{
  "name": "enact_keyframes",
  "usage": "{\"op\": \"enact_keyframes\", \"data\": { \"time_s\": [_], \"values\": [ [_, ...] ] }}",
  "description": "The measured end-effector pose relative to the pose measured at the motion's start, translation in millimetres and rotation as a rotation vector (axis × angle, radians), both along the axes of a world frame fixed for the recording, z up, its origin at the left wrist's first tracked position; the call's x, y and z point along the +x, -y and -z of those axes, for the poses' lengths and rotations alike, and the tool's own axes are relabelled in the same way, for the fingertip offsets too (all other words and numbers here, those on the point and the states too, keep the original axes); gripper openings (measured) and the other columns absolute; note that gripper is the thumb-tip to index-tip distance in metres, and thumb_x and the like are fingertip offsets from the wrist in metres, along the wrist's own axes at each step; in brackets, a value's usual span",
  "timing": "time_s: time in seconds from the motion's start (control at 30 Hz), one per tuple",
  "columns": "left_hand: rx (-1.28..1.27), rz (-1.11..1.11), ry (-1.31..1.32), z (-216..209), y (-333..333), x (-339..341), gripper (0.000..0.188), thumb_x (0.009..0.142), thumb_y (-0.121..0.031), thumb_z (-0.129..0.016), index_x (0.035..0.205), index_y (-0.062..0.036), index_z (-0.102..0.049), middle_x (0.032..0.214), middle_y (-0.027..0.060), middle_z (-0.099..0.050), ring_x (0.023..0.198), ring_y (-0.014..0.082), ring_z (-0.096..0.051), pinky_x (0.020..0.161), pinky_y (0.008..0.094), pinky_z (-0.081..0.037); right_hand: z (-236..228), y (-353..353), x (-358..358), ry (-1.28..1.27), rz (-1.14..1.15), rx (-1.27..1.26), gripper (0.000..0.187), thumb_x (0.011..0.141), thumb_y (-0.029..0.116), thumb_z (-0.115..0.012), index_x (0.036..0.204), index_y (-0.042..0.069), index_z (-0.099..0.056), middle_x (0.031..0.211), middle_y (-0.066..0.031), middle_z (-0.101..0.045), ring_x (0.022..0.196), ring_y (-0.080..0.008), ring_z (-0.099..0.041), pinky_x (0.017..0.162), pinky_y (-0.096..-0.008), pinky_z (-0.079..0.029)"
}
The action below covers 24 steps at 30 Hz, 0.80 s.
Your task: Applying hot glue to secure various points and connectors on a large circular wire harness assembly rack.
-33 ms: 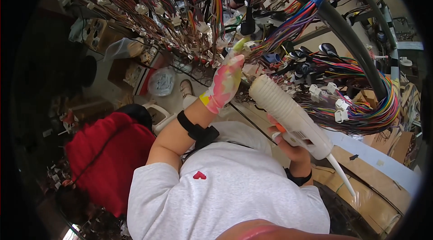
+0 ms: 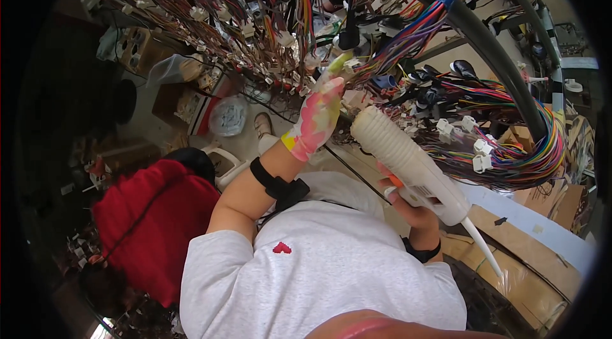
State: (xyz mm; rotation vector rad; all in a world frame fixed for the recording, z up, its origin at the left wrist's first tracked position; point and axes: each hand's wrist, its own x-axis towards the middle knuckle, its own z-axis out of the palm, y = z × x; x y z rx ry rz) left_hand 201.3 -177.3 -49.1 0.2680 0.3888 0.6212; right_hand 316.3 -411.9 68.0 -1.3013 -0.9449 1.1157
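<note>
Pinching, apparently, a white connector (image 2: 352, 65) at the end of a multicoloured wire bundle (image 2: 408, 46) with the gloved left hand (image 2: 317, 116). Clasping a glue gun (image 2: 408, 154) in the right hand (image 2: 417, 210), pointing its nozzle (image 2: 358, 125) just below the left grip, clear of the connector. Cannot tell whether glued; probably much left, judging by harnesses (image 2: 210, 27) hanging beyond the left grip.

Head cam, L fisheye of pair, wide downward view, shirt (image 2: 331, 262) v. close.
</note>
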Motion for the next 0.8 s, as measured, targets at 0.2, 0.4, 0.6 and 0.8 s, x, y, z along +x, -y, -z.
{"op": "enact_keyframes", "data": {
  "time_s": [0.2,0.4,0.6,0.8],
  "values": [
    [0.320,-0.157,-0.248,-46.4,21.6,-9.8,0.047,0.091,-0.027,-0.056,0.131,-0.0027,-0.047,0.126,0.0087,-0.056,0.111,0.0169,-0.055,0.099,0.0323,-0.040,-2.6,2.5,0.5,0.094,-0.018,0.069,0.068,0.079,-0.010,-0.054,0.141,0.005,-0.029,0.126,-0.0186,-0.053,0.120,-0.0314,-0.052,0.088,-0.0387,-0.051],
    [0.360,-0.257,-0.205,-67.2,21.1,-20.4,0.042,0.095,-0.028,-0.055,0.124,0.0014,-0.052,0.109,0.0092,-0.062,0.089,0.0147,-0.059,0.084,0.0296,-0.045,-4.6,9.3,3.9,0.265,-0.034,0.069,0.069,0.078,-0.008,-0.058,0.140,0.005,-0.030,0.125,-0.0195,-0.053,0.118,-0.0310,-0.053,0.087,-0.0400,-0.053],
    [-0.027,0.070,0.001,-77.9,19.6,-39.0,0.040,0.094,-0.030,-0.057,0.121,-0.0011,-0.053,0.097,0.0039,-0.059,0.073,0.0111,-0.049,0.069,0.0277,-0.039,-1.0,23.6,6.8,0.291,-0.026,0.062,0.064,0.076,-0.006,-0.061,0.135,0.001,-0.038,0.121,-0.0202,-0.055,0.114,-0.0303,-0.056,0.087,-0.0414,-0.053],
    [0.059,0.174,-0.110,-72.5,21.4,-43.2,0.044,0.091,-0.020,-0.059,0.130,-0.0010,-0.048,0.110,0.0050,-0.061,0.094,0.0143,-0.058,0.086,0.0293,-0.045,13.6,48.7,0.9,0.424,0.055,-0.031,0.058,0.078,-0.005,-0.060,0.132,0.000,-0.042,0.117,-0.0184,-0.057,0.108,-0.0283,-0.058,0.087,-0.0414,-0.052]
  ]
}}
